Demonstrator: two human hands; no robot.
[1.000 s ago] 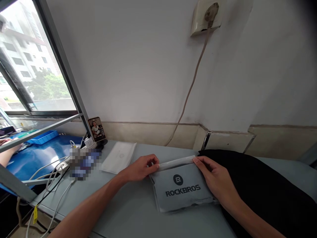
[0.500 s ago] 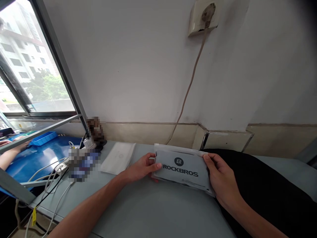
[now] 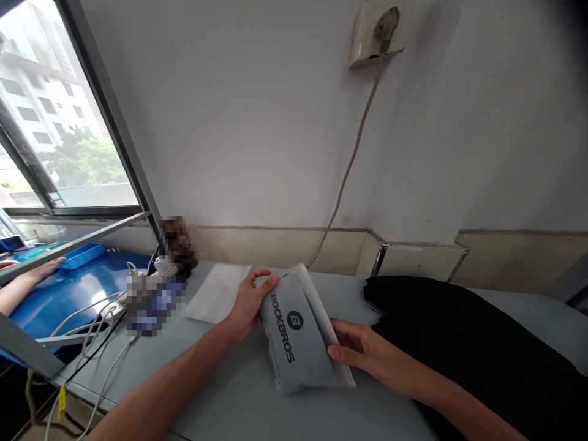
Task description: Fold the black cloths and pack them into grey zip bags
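A frosted plastic zip bag [image 3: 309, 358] printed with a round logo and "ROCKBROS" is held turned, so its lettering runs steeply downward. My left hand [image 3: 250, 305] grips the bag's upper left corner, thumb on the front and the other fingers partly hidden. On the right, my right hand [image 3: 362, 352] pinches the clear zip edge between thumb and fingers. Whatever the bag contains looks flat and grey through the plastic. Left of the bag lies a stack of flat, pale plastic bags [image 3: 215, 293], close beyond my left hand.
Black cloth [image 3: 459, 343] is heaped on the grey table [image 3: 239, 392] at the right. White cables and a power strip [image 3: 114, 309] lie at the left. Past a metal frame, another person's hand [image 3: 46, 269] is near a blue tray [image 3: 82, 255]. A cord [image 3: 353, 153] hangs from a wall socket [image 3: 379, 27].
The zip bag has turned clockwise from lying crosswise to steeply slanted, moving left and nearer. My right hand has moved down and left along with the zip edge; the black cloth's left end shows more.
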